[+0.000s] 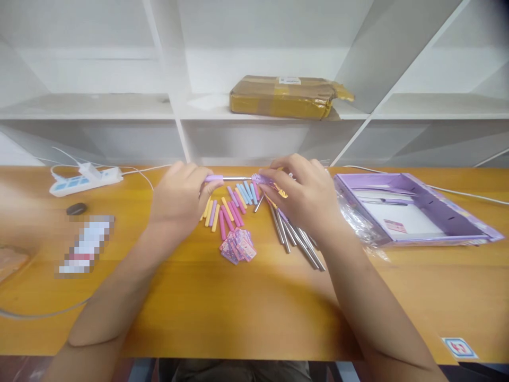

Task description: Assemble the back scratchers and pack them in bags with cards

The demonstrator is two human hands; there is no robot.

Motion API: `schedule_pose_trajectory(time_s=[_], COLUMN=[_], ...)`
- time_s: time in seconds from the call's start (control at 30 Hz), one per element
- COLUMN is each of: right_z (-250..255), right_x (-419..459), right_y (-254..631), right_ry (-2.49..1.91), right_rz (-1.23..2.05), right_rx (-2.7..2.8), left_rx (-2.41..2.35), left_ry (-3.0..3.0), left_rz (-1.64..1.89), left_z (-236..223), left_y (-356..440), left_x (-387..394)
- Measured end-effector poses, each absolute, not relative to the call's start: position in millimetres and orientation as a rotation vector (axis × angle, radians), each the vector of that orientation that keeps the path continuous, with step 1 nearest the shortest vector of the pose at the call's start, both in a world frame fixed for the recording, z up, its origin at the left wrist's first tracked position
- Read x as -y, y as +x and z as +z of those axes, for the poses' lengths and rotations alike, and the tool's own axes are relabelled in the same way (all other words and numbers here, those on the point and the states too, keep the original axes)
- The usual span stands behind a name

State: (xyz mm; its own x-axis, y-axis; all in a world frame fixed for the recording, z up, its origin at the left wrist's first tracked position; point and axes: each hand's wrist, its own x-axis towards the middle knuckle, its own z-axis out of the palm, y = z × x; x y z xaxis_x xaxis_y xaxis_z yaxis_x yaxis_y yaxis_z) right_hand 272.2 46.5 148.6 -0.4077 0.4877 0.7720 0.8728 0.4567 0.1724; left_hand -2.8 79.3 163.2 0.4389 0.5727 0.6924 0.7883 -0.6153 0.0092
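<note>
My left hand (178, 196) pinches the purple cap (213, 179) at one end of a slim pen-like stick with a silver barrel (237, 179). At its other end, my right hand (304, 191) grips a purple decorated topper (262, 179), its fingers closed round it. The stick is level above the table. Below lie loose caps in pink (222, 225), yellow (215, 218) and blue (243, 194), and a small pile of printed cards (238, 246). Several silver sticks (304, 246) lie under my right hand and forearm, which partly hide them.
A purple open box (433, 241) stands at the right, with clear plastic wrap (360, 220) beside it. At the left are a white power strip (85, 181), a dark oval object (76, 208) and cables. A taped parcel (282, 98) rests on the shelf behind.
</note>
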Motion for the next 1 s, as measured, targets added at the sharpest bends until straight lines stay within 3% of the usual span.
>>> schedule_pose_trajectory(time_s=[0.2,0.53,0.77,1.0], right_z=[152.1,133.4,132.9,122.7], right_x=[-40.6,-56.9,-87.3,-90.4], right_y=[273.9,267.5,388.6,466.1], right_ry=[-1.207,-1.236,-1.649,-1.801], right_rz=[-0.732,-1.0,-0.819,-0.954], right_rx=[2.089,2.056,1.668,1.329], left_rx=[1.142,1.095,1.082,1.181], left_ry=[-2.393,-2.313,-2.193,-2.167], left_rz=[-0.953,-0.901,-1.004,-1.179], left_z=[164.4,156.6,166.8,166.0], left_y=[-2.8,3.3,-71.8,-144.1], left_x=[-79.5,-82.8,-151.9,-197.0])
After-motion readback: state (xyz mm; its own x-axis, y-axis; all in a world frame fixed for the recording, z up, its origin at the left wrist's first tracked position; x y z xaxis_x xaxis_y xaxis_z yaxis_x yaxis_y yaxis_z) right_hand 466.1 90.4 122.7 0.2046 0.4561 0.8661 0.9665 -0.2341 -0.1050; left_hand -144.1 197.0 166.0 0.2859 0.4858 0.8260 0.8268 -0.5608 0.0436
